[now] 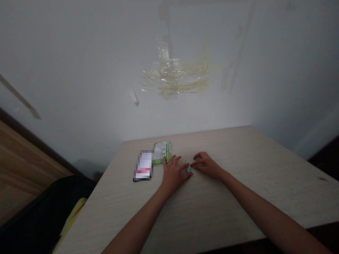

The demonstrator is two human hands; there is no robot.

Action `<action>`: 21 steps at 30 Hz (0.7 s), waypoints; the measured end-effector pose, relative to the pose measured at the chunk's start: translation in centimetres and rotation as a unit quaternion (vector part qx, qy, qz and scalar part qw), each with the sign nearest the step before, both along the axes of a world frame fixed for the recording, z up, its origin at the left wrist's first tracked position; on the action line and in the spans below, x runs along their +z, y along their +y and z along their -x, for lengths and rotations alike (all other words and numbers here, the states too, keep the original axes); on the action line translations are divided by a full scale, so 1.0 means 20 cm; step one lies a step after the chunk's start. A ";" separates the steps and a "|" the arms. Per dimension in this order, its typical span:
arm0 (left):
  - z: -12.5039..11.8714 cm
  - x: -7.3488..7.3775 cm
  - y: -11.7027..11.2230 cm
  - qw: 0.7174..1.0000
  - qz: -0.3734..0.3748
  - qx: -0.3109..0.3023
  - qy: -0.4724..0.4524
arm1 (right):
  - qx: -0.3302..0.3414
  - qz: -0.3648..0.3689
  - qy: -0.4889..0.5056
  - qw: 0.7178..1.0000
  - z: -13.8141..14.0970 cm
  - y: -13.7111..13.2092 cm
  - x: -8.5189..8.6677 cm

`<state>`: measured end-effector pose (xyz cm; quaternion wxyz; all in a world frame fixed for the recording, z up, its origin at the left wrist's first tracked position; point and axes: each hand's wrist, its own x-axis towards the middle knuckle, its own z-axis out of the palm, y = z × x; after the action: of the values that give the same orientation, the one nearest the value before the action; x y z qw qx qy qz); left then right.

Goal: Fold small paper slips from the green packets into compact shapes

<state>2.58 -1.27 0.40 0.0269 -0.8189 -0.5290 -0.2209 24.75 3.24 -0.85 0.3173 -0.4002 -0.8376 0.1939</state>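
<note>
My left hand (173, 173) rests on the pale wooden table (238, 183), fingers partly spread, its thumb and forefinger touching a small silvery wrapper-like item (188, 168). My right hand (206, 164) meets it from the right, fingers curled and pinched on the same small item. What the item is I cannot make out. A green and white packet (161, 152) lies flat just beyond my left hand. A dark phone (143, 170) lies left of that hand.
The table stands against a white wall with old tape residue (174, 76). A dark bag or chair with a yellow patch (39, 218) sits at the lower left, beside a wooden panel (23, 165).
</note>
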 end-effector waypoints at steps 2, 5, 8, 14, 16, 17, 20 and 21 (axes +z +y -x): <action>0.00 0.00 0.00 1.000 -0.001 -0.001 0.001 | 0.004 -0.003 -0.005 1.000 0.00 0.00 0.00; 0.00 0.00 0.00 1.000 0.004 0.002 -0.001 | 0.008 -0.002 -0.011 1.000 0.00 0.00 0.01; 0.00 0.00 0.01 1.000 0.006 -0.002 -0.004 | 0.002 0.007 -0.007 1.000 0.01 0.00 0.00; -0.01 0.01 0.02 1.000 -0.003 -0.019 0.001 | -0.007 0.007 0.004 1.000 0.01 0.01 -0.01; -0.01 0.02 0.01 1.000 -0.005 -0.027 0.001 | -0.004 0.005 0.002 1.000 0.01 0.02 -0.01; -0.01 0.02 0.01 1.000 -0.004 -0.028 0.002 | -0.003 0.005 0.001 1.000 0.01 0.02 -0.01; -0.01 0.02 0.01 1.000 0.005 -0.024 0.003 | -0.003 0.006 0.000 1.000 0.01 0.02 -0.01; -0.01 0.02 0.02 1.000 0.008 -0.022 0.002 | -0.004 0.006 0.003 1.000 0.01 0.02 -0.01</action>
<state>2.84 -0.94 0.87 0.0162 -0.8309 -0.5127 -0.2155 24.57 3.66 -1.05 0.3182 -0.4047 -0.8340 0.1986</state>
